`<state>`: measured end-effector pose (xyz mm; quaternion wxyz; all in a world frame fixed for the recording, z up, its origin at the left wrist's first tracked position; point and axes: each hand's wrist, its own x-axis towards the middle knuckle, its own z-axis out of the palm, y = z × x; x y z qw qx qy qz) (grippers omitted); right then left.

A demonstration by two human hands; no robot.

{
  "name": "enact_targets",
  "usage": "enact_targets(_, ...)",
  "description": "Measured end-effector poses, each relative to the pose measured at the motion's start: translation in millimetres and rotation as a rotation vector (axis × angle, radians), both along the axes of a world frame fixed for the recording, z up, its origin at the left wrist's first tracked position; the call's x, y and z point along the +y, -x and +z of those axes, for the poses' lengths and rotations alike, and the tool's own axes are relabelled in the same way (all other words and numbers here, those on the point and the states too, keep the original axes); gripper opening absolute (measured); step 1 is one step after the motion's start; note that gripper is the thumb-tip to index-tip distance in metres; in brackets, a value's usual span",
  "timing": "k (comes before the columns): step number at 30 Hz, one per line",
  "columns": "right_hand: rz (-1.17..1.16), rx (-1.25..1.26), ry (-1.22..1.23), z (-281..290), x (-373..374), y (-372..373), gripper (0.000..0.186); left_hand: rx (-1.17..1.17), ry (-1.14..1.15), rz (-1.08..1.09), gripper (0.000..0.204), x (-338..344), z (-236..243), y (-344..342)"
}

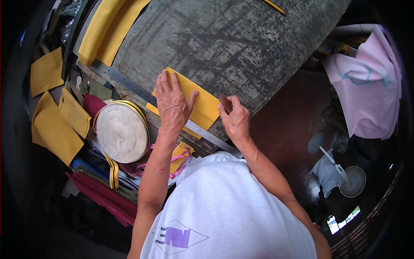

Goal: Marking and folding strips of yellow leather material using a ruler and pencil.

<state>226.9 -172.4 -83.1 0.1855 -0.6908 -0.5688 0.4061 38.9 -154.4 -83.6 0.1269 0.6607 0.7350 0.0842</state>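
My left hand lies on a folded yellow piece of sheet material, fingers extended and thumb apart, near the table's front edge. A long metal straightedge runs along that edge and shows at the yellow piece's lower side. My right hand grips a small brown tool at the piece's right end; the tool's working tip is too small to make out.
A grey worn table carries yellow fabric and a pencil. At left are yellow pieces and a webbing roll. At right, beyond the table, are pink sheeting and a round fan-like object.
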Motion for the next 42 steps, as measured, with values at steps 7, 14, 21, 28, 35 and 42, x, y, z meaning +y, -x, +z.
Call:
enact_targets(7,0.015,0.098,0.107,5.3,4.0,-7.3,0.024,-0.014,0.003,-0.014,0.078,-1.2,2.1,6.1)
enact_targets(14,0.064,0.119,0.052,9.3,2.2,-6.8,0.027,-0.010,0.040,-0.047,0.093,-1.2,2.5,9.7)
enact_targets(21,0.556,-0.270,-0.414,11.3,-8.7,-9.2,0.030,-0.011,-0.004,-0.045,0.101,-6.8,-11.0,12.1)
enact_targets(28,0.680,-0.128,-0.360,24.0,-21.8,-28.7,0.047,-0.132,-0.044,0.030,0.083,-8.1,-9.6,17.4)
enact_targets(35,0.524,-0.258,0.101,33.5,-103.4,-72.4,0.030,-0.216,-0.416,0.406,0.042,-84.5,0.9,36.2)
enact_targets(42,0.546,0.047,0.033,15.4,-110.7,-85.1,0.042,-0.186,-0.350,0.329,0.043,-99.3,-4.2,8.4)
